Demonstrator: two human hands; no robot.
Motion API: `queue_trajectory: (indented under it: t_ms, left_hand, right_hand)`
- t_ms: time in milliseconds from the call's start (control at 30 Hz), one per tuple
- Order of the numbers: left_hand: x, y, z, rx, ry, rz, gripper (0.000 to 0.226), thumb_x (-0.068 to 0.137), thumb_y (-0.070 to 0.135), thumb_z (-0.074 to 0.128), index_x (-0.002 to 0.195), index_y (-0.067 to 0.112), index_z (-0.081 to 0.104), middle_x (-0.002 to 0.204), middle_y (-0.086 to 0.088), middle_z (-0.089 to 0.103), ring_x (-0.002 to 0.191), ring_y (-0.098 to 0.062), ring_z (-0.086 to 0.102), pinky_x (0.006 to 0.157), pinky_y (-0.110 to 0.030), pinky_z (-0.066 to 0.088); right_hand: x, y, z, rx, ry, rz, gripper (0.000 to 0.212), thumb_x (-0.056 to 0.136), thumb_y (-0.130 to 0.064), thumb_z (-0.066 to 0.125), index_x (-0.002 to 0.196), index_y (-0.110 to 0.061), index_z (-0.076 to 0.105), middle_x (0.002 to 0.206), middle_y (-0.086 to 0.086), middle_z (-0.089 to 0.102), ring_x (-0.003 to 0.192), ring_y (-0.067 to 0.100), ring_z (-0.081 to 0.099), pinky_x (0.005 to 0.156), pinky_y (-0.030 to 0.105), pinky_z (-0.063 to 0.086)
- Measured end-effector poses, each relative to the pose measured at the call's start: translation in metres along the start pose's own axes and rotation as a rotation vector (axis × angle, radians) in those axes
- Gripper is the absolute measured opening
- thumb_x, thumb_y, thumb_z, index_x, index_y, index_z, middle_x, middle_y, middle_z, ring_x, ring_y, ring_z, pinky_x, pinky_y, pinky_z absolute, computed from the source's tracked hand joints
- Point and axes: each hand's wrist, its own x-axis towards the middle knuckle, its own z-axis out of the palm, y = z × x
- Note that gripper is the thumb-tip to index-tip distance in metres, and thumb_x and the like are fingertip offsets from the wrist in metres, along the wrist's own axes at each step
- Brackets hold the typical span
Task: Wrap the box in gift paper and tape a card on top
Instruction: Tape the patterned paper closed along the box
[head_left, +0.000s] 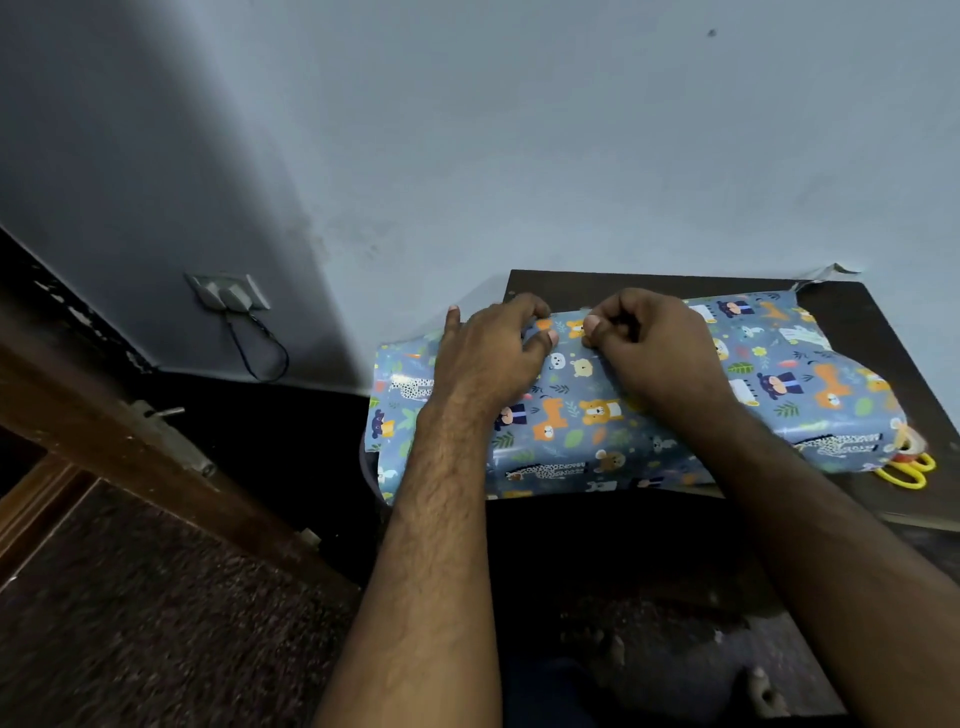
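Blue gift paper (587, 415) printed with cartoon animals lies draped over the box on a small dark table (857, 332); the box itself is hidden under the paper. My left hand (493, 353) lies on top of the paper at its far edge, fingers curled over that edge. My right hand (649, 338) pinches the same far edge just to the right, fingers curled. The two hands nearly touch. Loose paper sticks out past the table on the left and bulges at the right end. No card is in view.
Yellow-handled scissors (906, 470) and a tape roll (909, 441) peek out from under the paper's right end. A wall stands right behind the table, with a switch plate and cable (228, 296) at the left. A wooden door (156, 441) is at the left.
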Motion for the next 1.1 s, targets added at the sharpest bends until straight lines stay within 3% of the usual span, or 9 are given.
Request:
queue_trajectory:
  t_ms: [167, 233, 333, 500, 667, 767, 833, 967, 1100]
  left_hand:
    - [0.019, -0.001, -0.009, 0.102, -0.159, -0.044, 0.060, 0.093, 0.071, 0.049, 0.138, 0.032, 0.055, 0.138, 0.006, 0.061, 0.133, -0.017, 0.051, 0.125, -0.051, -0.001]
    - [0.026, 0.001, -0.013, 0.045, -0.211, -0.095, 0.051, 0.087, 0.074, 0.056, 0.119, 0.035, 0.066, 0.120, 0.010, 0.068, 0.117, -0.016, 0.061, 0.124, -0.050, 0.017]
    - [0.027, -0.002, -0.008, -0.079, -0.210, -0.089, 0.046, 0.080, 0.075, 0.060, 0.106, 0.037, 0.070, 0.105, 0.014, 0.071, 0.099, -0.014, 0.067, 0.097, -0.045, 0.053]
    - [0.019, -0.010, 0.003, -0.172, -0.094, 0.043, 0.038, 0.090, 0.061, 0.059, 0.117, 0.038, 0.072, 0.113, 0.019, 0.067, 0.107, -0.008, 0.063, 0.094, -0.042, 0.053]
    - [0.013, -0.003, 0.000, -0.211, -0.042, 0.032, 0.048, 0.096, 0.057, 0.053, 0.091, 0.015, 0.075, 0.094, 0.008, 0.074, 0.092, -0.015, 0.069, 0.083, -0.045, 0.056]
    - [0.009, -0.004, -0.008, -0.304, -0.108, 0.016, 0.041, 0.100, 0.044, 0.061, 0.089, 0.010, 0.079, 0.102, 0.025, 0.074, 0.106, 0.002, 0.067, 0.092, -0.032, 0.056]
    - [0.005, -0.005, -0.014, -0.338, -0.169, 0.001, 0.029, 0.100, 0.038, 0.064, 0.096, 0.016, 0.083, 0.122, 0.018, 0.071, 0.122, 0.004, 0.059, 0.097, -0.017, 0.047]
    - [0.003, -0.005, -0.022, -0.311, -0.240, 0.017, 0.017, 0.090, 0.036, 0.077, 0.097, 0.022, 0.083, 0.135, 0.011, 0.066, 0.131, 0.004, 0.052, 0.105, -0.016, 0.037]
    - [0.004, -0.005, -0.024, -0.353, -0.266, -0.050, 0.037, 0.069, 0.026, 0.095, 0.103, 0.019, 0.082, 0.131, 0.009, 0.069, 0.123, 0.005, 0.058, 0.108, -0.022, 0.044]
  right_hand:
    - [0.000, 0.000, -0.002, 0.052, -0.006, 0.004, 0.013, 0.098, -0.027, 0.064, 0.089, -0.022, 0.072, 0.079, -0.008, 0.074, 0.073, 0.006, 0.065, 0.063, 0.022, 0.045]
    - [0.001, 0.000, -0.002, 0.050, -0.007, -0.006, 0.013, 0.097, -0.027, 0.064, 0.089, -0.022, 0.071, 0.078, -0.008, 0.074, 0.071, 0.005, 0.064, 0.064, 0.023, 0.046]
    - [0.001, 0.002, 0.002, 0.026, 0.042, -0.080, 0.011, 0.097, -0.027, 0.064, 0.089, -0.020, 0.069, 0.084, -0.007, 0.070, 0.076, 0.008, 0.063, 0.067, 0.024, 0.048]
    - [-0.003, 0.002, 0.011, -0.102, 0.168, -0.263, 0.009, 0.099, -0.019, 0.060, 0.094, -0.013, 0.065, 0.095, 0.000, 0.064, 0.090, 0.020, 0.053, 0.073, 0.026, 0.034]
    - [0.000, 0.007, 0.012, -0.087, 0.163, -0.226, 0.011, 0.100, -0.019, 0.056, 0.094, -0.012, 0.062, 0.095, 0.002, 0.066, 0.089, 0.026, 0.056, 0.077, 0.038, 0.044]
    - [0.000, 0.007, 0.010, -0.080, 0.155, -0.226, 0.013, 0.100, -0.019, 0.058, 0.093, -0.009, 0.063, 0.090, 0.001, 0.063, 0.076, 0.016, 0.051, 0.068, 0.026, 0.032]
    - [0.001, 0.006, 0.009, -0.062, 0.139, -0.216, 0.014, 0.101, -0.020, 0.058, 0.092, -0.010, 0.063, 0.086, -0.004, 0.060, 0.067, 0.004, 0.047, 0.061, 0.021, 0.028]
    - [-0.001, 0.005, 0.009, -0.057, 0.156, -0.223, 0.014, 0.102, -0.022, 0.056, 0.094, -0.012, 0.063, 0.088, -0.004, 0.066, 0.067, 0.011, 0.048, 0.062, 0.026, 0.027]
    - [-0.003, 0.003, 0.009, -0.093, 0.153, -0.245, 0.015, 0.103, -0.024, 0.053, 0.097, -0.013, 0.060, 0.085, -0.002, 0.065, 0.072, 0.021, 0.052, 0.061, 0.035, 0.033]
